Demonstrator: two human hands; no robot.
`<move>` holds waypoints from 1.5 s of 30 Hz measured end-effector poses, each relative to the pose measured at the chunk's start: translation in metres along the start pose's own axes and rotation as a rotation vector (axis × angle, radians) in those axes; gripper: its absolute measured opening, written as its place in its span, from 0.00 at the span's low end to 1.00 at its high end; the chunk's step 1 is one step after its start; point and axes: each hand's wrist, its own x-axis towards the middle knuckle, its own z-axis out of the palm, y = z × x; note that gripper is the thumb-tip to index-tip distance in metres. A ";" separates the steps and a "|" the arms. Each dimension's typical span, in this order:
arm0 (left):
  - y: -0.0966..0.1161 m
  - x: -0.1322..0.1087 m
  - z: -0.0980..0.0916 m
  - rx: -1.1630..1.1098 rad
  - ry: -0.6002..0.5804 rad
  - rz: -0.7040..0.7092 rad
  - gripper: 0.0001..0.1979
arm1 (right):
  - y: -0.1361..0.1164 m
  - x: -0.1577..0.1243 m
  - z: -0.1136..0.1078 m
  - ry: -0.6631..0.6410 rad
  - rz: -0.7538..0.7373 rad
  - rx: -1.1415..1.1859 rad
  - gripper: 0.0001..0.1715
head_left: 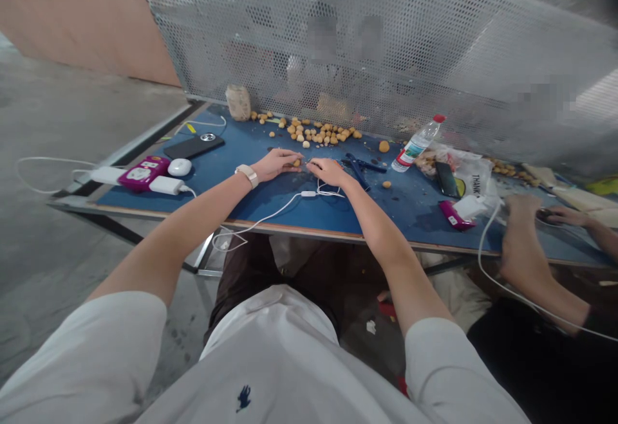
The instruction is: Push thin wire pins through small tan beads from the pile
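Observation:
My left hand (277,164), with a light watch band at the wrist, is closed on a small yellow-brown ball (296,163) over the blue tabletop (270,200). Close to its right, my right hand (327,171) has its fingers pressed together near that ball; whatever is between them is too small to tell. Just right of my right hand lies a dark blue-handled tool (357,170). Behind both hands, many similar yellow-brown balls (328,133) are heaped along the mesh panel. A white cable (308,193) runs across the table in front of my hands.
At the left are a black phone (194,147), a purple pack (143,174) and a white case (179,167). A jar (238,103) stands at the back. A bottle (418,144) leans right, near a plastic bag (476,176). A person's hands (524,208) are at the far right.

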 end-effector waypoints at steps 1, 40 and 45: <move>0.000 0.000 0.000 0.002 0.002 0.003 0.10 | 0.000 0.000 0.000 0.000 -0.003 -0.001 0.33; -0.004 0.004 -0.004 0.033 -0.028 0.008 0.13 | 0.009 0.004 0.002 -0.016 0.008 -0.006 0.29; -0.002 0.002 -0.004 0.045 -0.040 0.010 0.12 | 0.009 0.004 0.003 -0.019 0.000 -0.009 0.31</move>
